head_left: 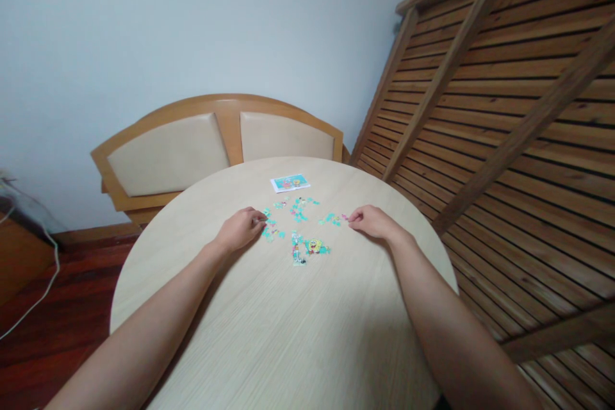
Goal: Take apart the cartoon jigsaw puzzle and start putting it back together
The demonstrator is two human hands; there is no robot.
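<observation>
Small jigsaw puzzle pieces, mostly teal, lie loose on a round table. My left hand (243, 228) rests at the left cluster of puzzle pieces (271, 230), its fingers curled closed; whatever is between them is too small to make out. On the other side, my right hand (373, 221) pinches at a pink puzzle piece (344, 218) on the edge of the right cluster (331, 220). Between the hands and nearer me lies a joined puzzle section (296, 250), with a yellow cartoon figure (314, 246) in its right part. More loose pieces (298, 208) lie behind it.
A picture card (290, 182) lies toward the far side of the pale wooden round table (269, 320). Behind stands a padded headboard (168, 154) against the wall. A slatted wooden frame (480, 109) leans along the right. A white cable (55, 262) hangs at left.
</observation>
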